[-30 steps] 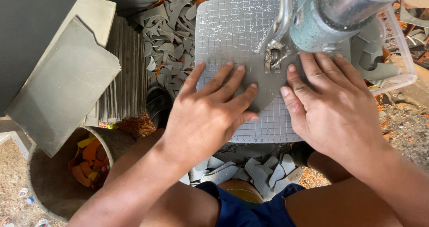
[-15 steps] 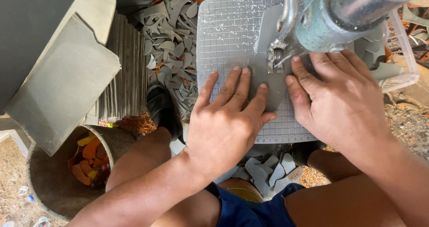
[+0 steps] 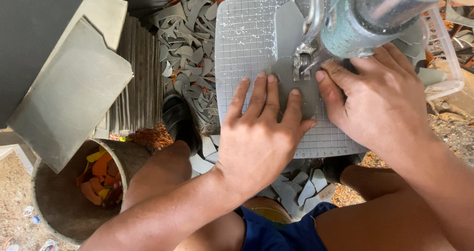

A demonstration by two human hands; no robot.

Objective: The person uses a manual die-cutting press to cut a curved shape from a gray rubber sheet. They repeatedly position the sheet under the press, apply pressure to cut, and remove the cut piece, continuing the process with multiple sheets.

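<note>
A flat grey cut piece (image 3: pixel 291 48) lies on a gridded grey work plate (image 3: pixel 242 43) under the blade of a green-grey cutting machine (image 3: pixel 365 19). My left hand (image 3: pixel 261 137) presses flat on the near part of the piece, fingers spread. My right hand (image 3: pixel 380 103) rests beside it on the right, its thumb touching the piece just below the blade. The lower end of the piece is hidden under my fingers.
A stack of grey sheets (image 3: pixel 133 88) stands at the left with a large grey sheet (image 3: pixel 69 93) leaning on it. Grey offcuts (image 3: pixel 192 48) pile beside the plate and below it. A round bucket (image 3: pixel 59 196) holds orange and yellow scraps. A clear tray (image 3: pixel 444 58) sits at right.
Both hands have slid forward with the grey piece, pushing it further under the blade. The left hand moved right, closer to the blade.
</note>
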